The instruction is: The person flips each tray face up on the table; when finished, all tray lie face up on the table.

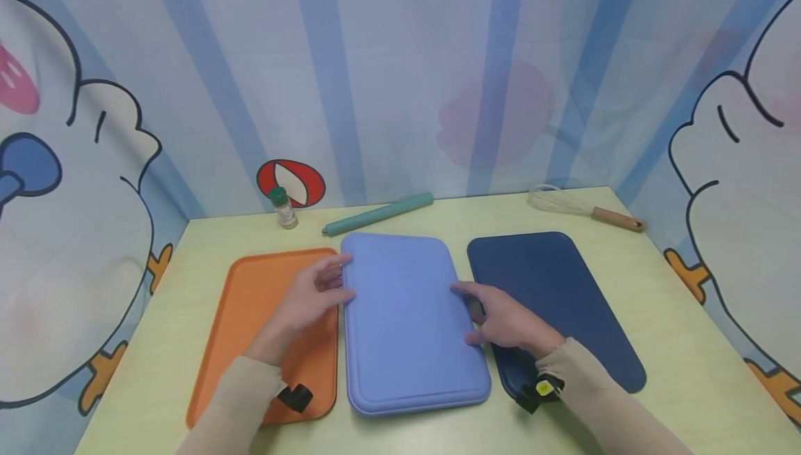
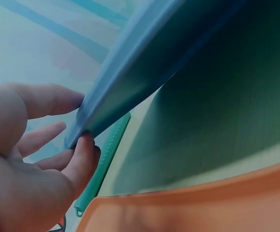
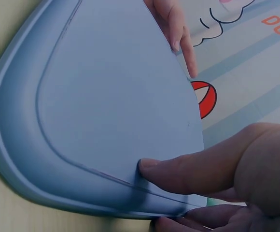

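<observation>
A periwinkle-blue tray [image 1: 407,330] is held between two hands in the middle of the table. My left hand [image 1: 306,298] grips its left edge, thumb on one face and fingers on the other, as the left wrist view shows. On the opposite edge, my right hand [image 1: 507,319] pinches the rim; its thumb [image 3: 178,174] presses the upper face and its other fingers are partly hidden. In the left wrist view the tray's side [image 2: 125,72] is tilted and stands off the table. An orange tray [image 1: 250,323] lies at left, a navy tray [image 1: 544,274] at right.
Along the back of the table are a green-capped jar [image 1: 285,209], a green rolling pin [image 1: 382,213] and a whisk [image 1: 588,210] with a wooden handle. Behind them hangs a striped cartoon curtain [image 1: 407,79]. The table surface [image 1: 669,371] is pale yellow.
</observation>
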Motion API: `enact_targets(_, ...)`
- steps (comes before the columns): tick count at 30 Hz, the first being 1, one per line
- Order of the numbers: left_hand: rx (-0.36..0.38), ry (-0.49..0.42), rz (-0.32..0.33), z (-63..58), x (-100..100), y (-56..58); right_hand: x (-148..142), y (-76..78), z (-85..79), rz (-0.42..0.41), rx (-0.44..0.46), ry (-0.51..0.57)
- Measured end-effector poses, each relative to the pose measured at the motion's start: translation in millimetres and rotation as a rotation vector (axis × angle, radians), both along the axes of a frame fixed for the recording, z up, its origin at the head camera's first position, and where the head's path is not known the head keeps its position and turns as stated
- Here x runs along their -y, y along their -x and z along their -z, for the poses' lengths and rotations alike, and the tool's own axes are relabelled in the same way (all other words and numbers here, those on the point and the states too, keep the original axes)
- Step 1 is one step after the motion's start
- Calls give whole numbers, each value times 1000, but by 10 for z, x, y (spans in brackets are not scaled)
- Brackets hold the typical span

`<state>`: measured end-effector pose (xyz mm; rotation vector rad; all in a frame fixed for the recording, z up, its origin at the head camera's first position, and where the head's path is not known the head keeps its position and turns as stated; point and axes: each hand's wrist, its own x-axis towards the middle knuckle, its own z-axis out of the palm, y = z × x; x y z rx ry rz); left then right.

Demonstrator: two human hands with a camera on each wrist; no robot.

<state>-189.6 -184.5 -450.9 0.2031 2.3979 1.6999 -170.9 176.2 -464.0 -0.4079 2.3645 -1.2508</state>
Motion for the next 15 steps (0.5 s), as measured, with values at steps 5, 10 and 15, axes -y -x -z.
enact_targets(5, -15, 14, 13, -9, 0, 2, -3, 8, -14, -14, 2, 9)
enact_targets(10, -58, 17, 31, -26, -4, 9, -12, 31, -17, -34, -2, 7)
enact_targets(15, -91, 14, 30, -60, -17, 5, 11, 53, -23, -64, -35, -16)
